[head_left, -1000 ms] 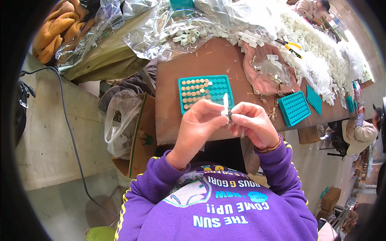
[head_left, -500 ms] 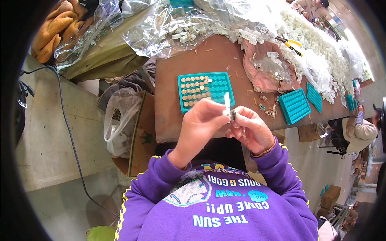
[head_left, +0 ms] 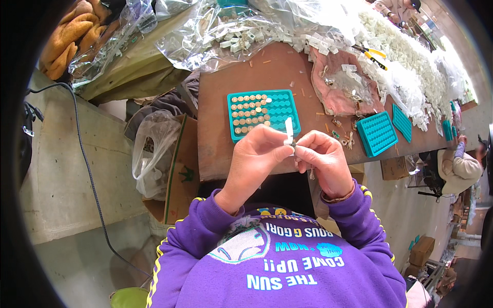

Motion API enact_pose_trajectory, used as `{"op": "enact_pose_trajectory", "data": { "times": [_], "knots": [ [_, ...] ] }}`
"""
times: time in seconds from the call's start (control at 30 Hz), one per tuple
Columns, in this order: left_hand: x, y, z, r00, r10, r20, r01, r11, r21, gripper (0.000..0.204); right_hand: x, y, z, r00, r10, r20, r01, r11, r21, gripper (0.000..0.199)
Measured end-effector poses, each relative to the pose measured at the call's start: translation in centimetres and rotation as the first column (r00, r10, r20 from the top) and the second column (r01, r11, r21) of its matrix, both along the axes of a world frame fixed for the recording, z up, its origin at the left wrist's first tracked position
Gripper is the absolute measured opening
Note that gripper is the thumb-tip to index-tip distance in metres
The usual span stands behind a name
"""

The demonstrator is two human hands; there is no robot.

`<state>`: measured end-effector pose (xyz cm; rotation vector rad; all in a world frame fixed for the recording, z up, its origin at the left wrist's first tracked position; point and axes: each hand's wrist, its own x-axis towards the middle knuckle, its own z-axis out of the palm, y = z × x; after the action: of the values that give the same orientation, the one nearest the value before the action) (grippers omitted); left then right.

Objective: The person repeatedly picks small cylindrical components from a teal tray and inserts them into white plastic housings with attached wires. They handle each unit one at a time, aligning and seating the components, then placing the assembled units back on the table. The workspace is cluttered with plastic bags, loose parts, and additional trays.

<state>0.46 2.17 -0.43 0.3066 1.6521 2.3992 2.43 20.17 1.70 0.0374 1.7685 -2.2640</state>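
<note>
My left hand (head_left: 258, 158) pinches a small white plastic piece (head_left: 289, 128), whose flat tab stands up above the fingertips. Against its lower end the thumb and forefinger of my right hand (head_left: 327, 163) are pressed together on a tiny dark part, mostly hidden by the fingers. Both hands meet over the table's near edge. Just beyond them lies a teal tray (head_left: 283, 111) with rows of round pockets. Tan round discs (head_left: 248, 107) fill the pockets on its left side, with a few paler ones at the end of rows.
Right of my hands are teal trays (head_left: 377, 134) and small wired parts (head_left: 344, 137). A pink cloth (head_left: 334, 84), yellow-handled pliers (head_left: 372, 55) and heaped white plastic pieces (head_left: 395, 56) lie beyond. A cardboard box (head_left: 182, 177) stands at left. Other people work at the far right.
My right hand has turned and drawn its fingertips closer to the left hand's. The dark part, plainer before, is now mostly covered by fingers. The left hand has barely moved.
</note>
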Motion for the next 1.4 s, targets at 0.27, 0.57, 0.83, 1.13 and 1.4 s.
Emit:
{"op": "enact_pose_trajectory", "data": {
  "times": [0.27,0.57,0.83,1.13,1.4],
  "knots": [
    [-0.7,-0.9,0.1,0.922,-0.38,0.074,0.367,0.918,0.149,0.016,-1.4,1.8,1.2,0.971,0.238,-0.025,-0.236,0.97,0.056,0.018],
    [0.1,-0.1,-0.2,0.975,-0.213,0.057,0.185,0.932,0.311,0.017,-1.2,0.9,-1.0,0.982,0.146,0.117,-0.13,0.982,-0.14,0.019],
    [0.4,0.5,-0.8,0.977,0.183,-0.111,-0.185,0.983,-0.01,0.016,0.8,0.2,1.4,0.98,0.126,-0.155,-0.069,0.942,0.329,0.015],
    [0.3,0.5,-0.9,0.973,0.23,-0.03,-0.222,0.96,0.171,0.016,1.8,-1.8,0.8,0.699,0.232,-0.677,0.453,0.589,0.67,0.014],
    [0.5,0.7,-0.6,0.972,0.228,0.053,-0.234,0.937,0.259,0.015,1.8,-2.1,-0.8,0.398,0.289,-0.871,0.684,0.539,0.492,0.021]
  ]
}}
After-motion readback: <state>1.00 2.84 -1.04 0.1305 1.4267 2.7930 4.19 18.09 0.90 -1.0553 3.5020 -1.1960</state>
